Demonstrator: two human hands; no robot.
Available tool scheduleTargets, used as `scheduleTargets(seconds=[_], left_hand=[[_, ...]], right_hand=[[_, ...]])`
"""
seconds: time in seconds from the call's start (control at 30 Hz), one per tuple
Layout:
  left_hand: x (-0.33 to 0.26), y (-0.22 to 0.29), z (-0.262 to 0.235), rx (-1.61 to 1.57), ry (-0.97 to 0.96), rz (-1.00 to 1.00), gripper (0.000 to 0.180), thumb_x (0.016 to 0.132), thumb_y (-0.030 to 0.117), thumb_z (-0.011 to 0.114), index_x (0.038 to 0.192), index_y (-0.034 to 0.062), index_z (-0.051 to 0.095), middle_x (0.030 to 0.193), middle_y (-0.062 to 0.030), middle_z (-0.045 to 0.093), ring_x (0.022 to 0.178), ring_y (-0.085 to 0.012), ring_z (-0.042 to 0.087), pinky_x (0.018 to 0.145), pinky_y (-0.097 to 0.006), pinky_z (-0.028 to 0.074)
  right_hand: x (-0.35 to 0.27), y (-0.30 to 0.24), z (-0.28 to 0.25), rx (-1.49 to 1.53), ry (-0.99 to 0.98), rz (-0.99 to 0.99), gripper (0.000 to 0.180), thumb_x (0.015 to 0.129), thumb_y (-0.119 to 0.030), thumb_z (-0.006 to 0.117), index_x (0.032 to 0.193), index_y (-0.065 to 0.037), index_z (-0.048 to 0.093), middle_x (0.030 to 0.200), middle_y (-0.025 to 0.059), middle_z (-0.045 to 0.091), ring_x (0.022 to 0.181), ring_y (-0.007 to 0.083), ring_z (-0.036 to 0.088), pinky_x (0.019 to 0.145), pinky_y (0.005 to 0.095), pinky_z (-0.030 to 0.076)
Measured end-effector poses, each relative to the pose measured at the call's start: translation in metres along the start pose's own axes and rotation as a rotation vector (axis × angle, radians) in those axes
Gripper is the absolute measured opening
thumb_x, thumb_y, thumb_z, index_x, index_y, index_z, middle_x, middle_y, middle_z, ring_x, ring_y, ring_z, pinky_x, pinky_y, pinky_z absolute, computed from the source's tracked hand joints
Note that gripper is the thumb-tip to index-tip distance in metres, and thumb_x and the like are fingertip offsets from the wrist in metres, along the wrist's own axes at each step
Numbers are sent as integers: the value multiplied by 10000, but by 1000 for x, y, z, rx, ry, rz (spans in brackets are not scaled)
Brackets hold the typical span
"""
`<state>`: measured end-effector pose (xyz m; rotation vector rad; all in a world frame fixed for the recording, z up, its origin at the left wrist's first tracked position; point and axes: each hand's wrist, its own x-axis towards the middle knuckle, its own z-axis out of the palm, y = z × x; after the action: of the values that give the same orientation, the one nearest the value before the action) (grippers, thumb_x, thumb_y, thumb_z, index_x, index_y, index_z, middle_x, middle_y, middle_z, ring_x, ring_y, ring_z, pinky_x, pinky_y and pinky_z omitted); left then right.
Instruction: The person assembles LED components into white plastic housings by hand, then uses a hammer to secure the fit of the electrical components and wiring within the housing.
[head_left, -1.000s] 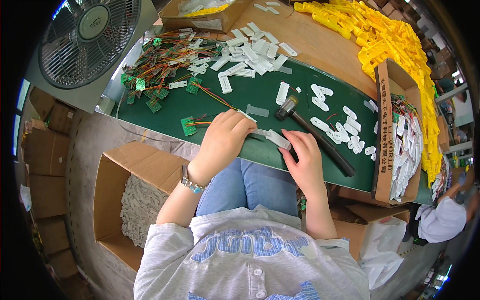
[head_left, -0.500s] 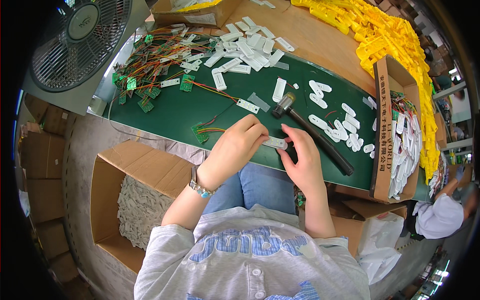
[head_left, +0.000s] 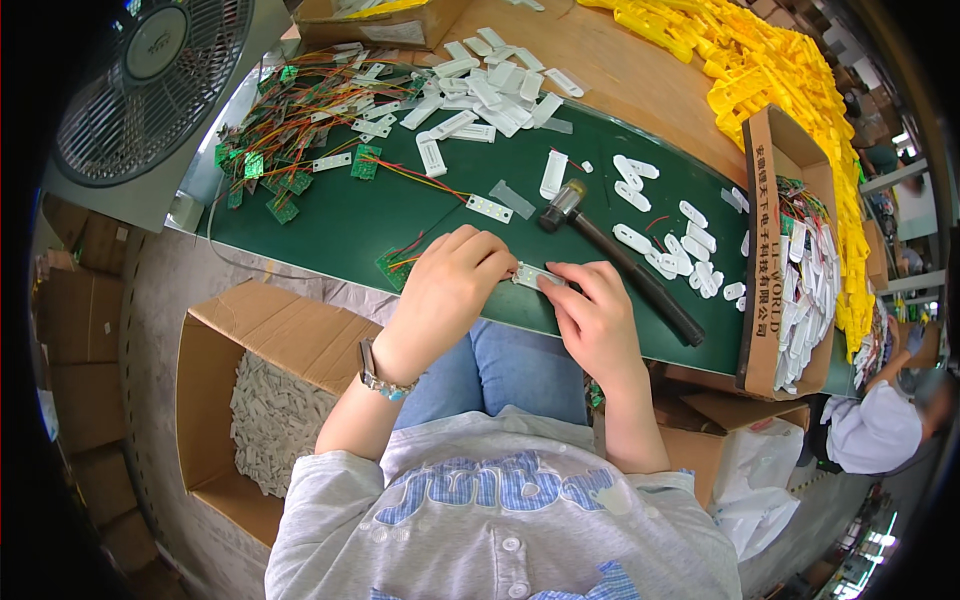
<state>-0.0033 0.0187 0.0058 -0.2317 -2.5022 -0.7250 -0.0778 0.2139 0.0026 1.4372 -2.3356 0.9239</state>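
Note:
A white LED strip board (head_left: 534, 275), with a pale casing around it, lies between my hands at the table's near edge. At its left end, the fingertips of my left hand (head_left: 458, 280) are pinched together. My right hand (head_left: 597, 312) grips the other end between thumb and forefinger. Red and yellow wires run from beneath my left hand to a green circuit board (head_left: 391, 268). Just beyond my hands, a mallet (head_left: 640, 275) with a dark handle and a pale-tipped head lies slantwise. Another LED strip (head_left: 489, 208) lies beyond my left hand, beside a clear plastic piece (head_left: 515, 199).
Wired green boards (head_left: 290, 150) are heaped at the far left, near a fan (head_left: 150, 80). White casings (head_left: 490, 95) are piled at the back, with white covers (head_left: 690, 245) on the right. A carton (head_left: 758, 300) of finished-looking wired pieces stands right; another open carton (head_left: 235, 300) sits lower left.
Both hands have shifted slightly left with the LED strip. My right thumb and forefinger, apart before, have closed in on its right end.

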Motion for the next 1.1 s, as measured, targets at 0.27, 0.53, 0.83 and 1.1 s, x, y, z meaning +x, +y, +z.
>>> scheduleTargets(seconds=[0.27, 0.53, 0.83, 1.1], left_hand=[[-5, 20, 3, 346, 39, 14, 163, 722, 84, 656, 885, 81, 660, 989, -17, 608, 975, -238, 560, 831, -372, 454], [-22, 32, 14, 412, 67, -95, 140, 731, 94, 667, 869, 113, 659, 867, -1, 579, 901, -190, 545, 759, -337, 394], [-17, 20, 2, 183, -65, 9, 114, 737, 68, 670, 843, 74, 626, 845, -44, 576, 810, -226, 569, 710, -378, 464], [-3, 11, -2, -101, -25, -95, 277, 731, 91, 777, 960, 10, 645, 967, -107, 630, 900, -293, 612, 767, -388, 514]], right_hand=[[1, -5, 2, -35, -8, 7, 344, 686, 75, 680, 1013, -30, 705, 1069, 74, 644, 882, 270, 572, 747, 357, 528], [-3, -17, 11, -72, 44, 119, 369, 664, 95, 663, 1012, -17, 711, 1015, 89, 621, 870, 279, 568, 761, 395, 501], [1, -8, 2, -59, 7, 57, 347, 695, 63, 674, 1012, -66, 730, 982, 49, 620, 882, 250, 574, 772, 376, 455], [5, 9, -3, 101, -74, 30, 280, 721, 37, 700, 967, -87, 753, 964, 43, 627, 881, 235, 594, 781, 367, 472]])
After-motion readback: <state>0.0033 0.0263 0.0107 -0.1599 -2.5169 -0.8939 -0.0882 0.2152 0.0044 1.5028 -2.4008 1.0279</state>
